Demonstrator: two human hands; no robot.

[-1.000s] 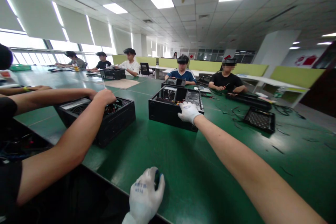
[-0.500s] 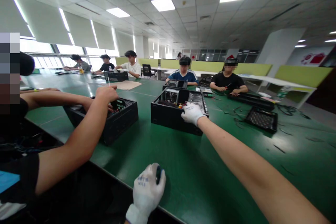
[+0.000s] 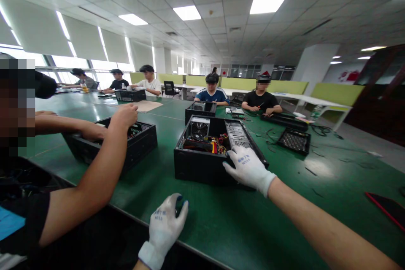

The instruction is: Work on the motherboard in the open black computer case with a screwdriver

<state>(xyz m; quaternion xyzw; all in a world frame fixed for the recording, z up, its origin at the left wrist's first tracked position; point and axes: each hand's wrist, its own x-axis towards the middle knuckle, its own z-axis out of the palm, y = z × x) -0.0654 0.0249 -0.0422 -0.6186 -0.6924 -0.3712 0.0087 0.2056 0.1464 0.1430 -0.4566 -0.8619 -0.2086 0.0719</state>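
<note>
An open black computer case [image 3: 202,164] stands on the green table [image 3: 240,223], showing a fan, coloured wires and a drive cage. My right hand [image 3: 248,170], in a white glove, grips the case's near right top edge with fingers curled over the rim. My left hand [image 3: 165,224], also gloved, rests on the table's near edge with fingers apart; nothing shows in it.
A person on my left works with bare arms in a second open black case [image 3: 133,145]. Several people sit along the far side. A black grille panel [image 3: 294,141] and loose cables lie at right. A dark red-edged object [image 3: 387,209] lies far right.
The black case has come closer to me across the table with my right hand on its edge. My left hand, earlier curled on a dark object, has spread its fingers. The neighbour's hand dropped.
</note>
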